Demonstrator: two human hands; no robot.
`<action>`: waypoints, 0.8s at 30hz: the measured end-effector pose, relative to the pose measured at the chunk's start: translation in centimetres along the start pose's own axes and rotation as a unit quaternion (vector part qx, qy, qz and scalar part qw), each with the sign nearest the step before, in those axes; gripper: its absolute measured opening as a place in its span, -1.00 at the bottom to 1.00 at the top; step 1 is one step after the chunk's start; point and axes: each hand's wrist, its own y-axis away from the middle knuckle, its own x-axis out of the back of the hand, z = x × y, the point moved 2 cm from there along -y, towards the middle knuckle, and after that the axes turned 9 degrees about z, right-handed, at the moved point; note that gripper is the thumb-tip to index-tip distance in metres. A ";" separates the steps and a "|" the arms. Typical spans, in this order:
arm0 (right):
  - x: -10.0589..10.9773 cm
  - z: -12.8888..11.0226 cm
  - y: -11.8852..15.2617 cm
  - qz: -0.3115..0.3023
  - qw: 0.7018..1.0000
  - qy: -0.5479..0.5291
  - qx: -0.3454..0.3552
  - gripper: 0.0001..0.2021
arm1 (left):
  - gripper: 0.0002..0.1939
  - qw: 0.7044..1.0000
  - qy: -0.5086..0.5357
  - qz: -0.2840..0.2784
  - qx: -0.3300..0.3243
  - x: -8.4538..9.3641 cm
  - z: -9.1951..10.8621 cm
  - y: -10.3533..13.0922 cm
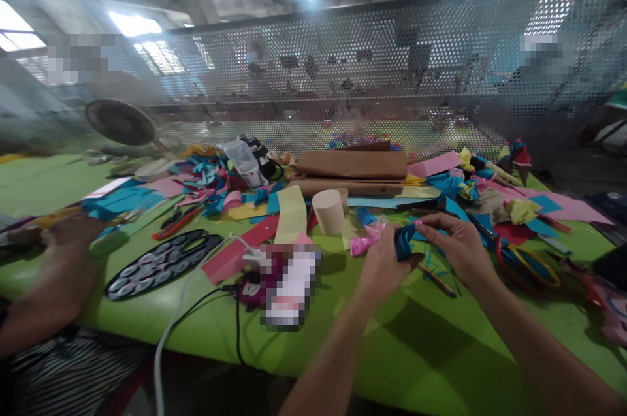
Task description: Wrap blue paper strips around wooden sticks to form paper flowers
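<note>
In my left hand (385, 266) is a folded piece of blue paper (404, 241), gripped between thumb and fingers above the green table. My right hand (453, 243) pinches at the upper right edge of that blue paper, where a small bit of pink shows at the fingertips. Just left of my left hand lies crumpled pink paper (363, 243). A thin brown stick (439, 282) and narrow blue paper scraps lie below and between my hands. My left palm hides part of the blue paper.
A co-worker's arm (53, 279) reaches in at the left. A black palette-shaped tray (161, 264), a white cable (183, 298), a blurred-out phone (294, 288) and a beige paper roll (328, 212) lie left of my hands. Scissors (526, 266) lie right. Brown paper rolls (350, 164) sit behind.
</note>
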 end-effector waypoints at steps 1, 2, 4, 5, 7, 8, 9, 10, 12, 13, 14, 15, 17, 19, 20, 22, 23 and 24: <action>0.0 -0.2 0.0 -0.001 1.000 0.005 0.008 -0.70 | -0.50 1.000 0.004 -0.001 0.002 0.0 -0.1 0.0; 0.0 -0.4 0.1 -0.003 1.000 0.011 0.017 -0.71 | -0.50 1.000 0.012 -0.003 0.004 0.0 -0.1 0.0; 0.0 -0.9 0.2 -0.007 0.999 0.019 0.036 -0.71 | -0.50 0.999 0.041 -0.009 0.008 -0.1 -0.4 0.0; 0.0 -1.0 0.2 -0.008 0.999 0.020 0.043 -0.71 | -0.50 0.998 0.060 -0.015 0.010 -0.1 -0.5 0.0; 0.0 -1.0 0.2 -0.007 0.999 0.021 0.047 -0.70 | -0.48 0.995 0.098 -0.028 0.018 -0.3 -0.9 -0.1; 0.1 -0.9 0.2 -0.005 0.999 0.019 0.048 -0.70 | -0.47 0.992 0.116 -0.034 0.023 -0.4 -1.0 -0.1; 0.2 -0.8 0.1 -0.006 0.999 0.017 0.051 -0.70 | -0.45 0.990 0.133 -0.041 0.027 -0.5 -1.2 -0.1; 0.3 -0.7 0.1 -0.008 0.998 0.013 0.056 -0.69 | -0.42 0.987 0.152 -0.048 0.033 -0.6 -1.3 -0.2; 0.4 -0.5 0.1 -0.023 0.997 0.002 0.070 -0.69 | -0.37 0.975 0.204 -0.072 0.052 -0.7 -1.4 -0.2; 0.5 -0.5 0.0 -0.032 0.996 -0.006 0.077 -0.71 | -0.35 0.966 0.236 -0.087 0.064 -0.8 -1.3 -0.2; 0.6 -0.5 0.0 -0.043 0.996 -0.012 0.083 -0.72 | -0.33 0.956 0.265 -0.102 0.077 -0.8 -1.1 -0.2; 0.6 -0.5 0.0 -0.051 0.995 -0.015 0.087 -0.74 | -0.31 0.946 0.290 -0.117 0.089 -0.8 -1.0 -0.2; 0.7 -0.7 -0.1 -0.061 0.993 -0.021 0.095 -0.78 | -0.28 0.932 0.320 -0.137 0.106 -0.7 -0.6 -0.1; 0.8 -0.9 -0.1 -0.067 0.993 -0.020 0.099 -0.81 | -0.26 0.924 0.332 -0.146 0.122 -0.5 -0.3 0.0; 0.8 -1.0 -0.1 -0.068 0.993 -0.019 0.099 -0.81 | -0.25 0.920 0.338 -0.150 0.130 -0.5 -0.2 0.1; 1.0 -1.2 -0.1 -0.070 0.992 -0.016 0.101 -0.81 | -0.25 0.913 0.350 -0.150 0.147 -0.5 -0.2 0.2; 1.0 -1.3 -0.1 -0.074 0.992 -0.012 0.101 -0.79 | -0.24 0.910 0.354 -0.149 0.154 -0.5 -0.3 0.2; 1.1 -1.3 -0.1 -0.080 0.992 -0.008 0.102 -0.78 | -0.24 0.909 0.358 -0.146 0.157 -0.6 -0.3 0.2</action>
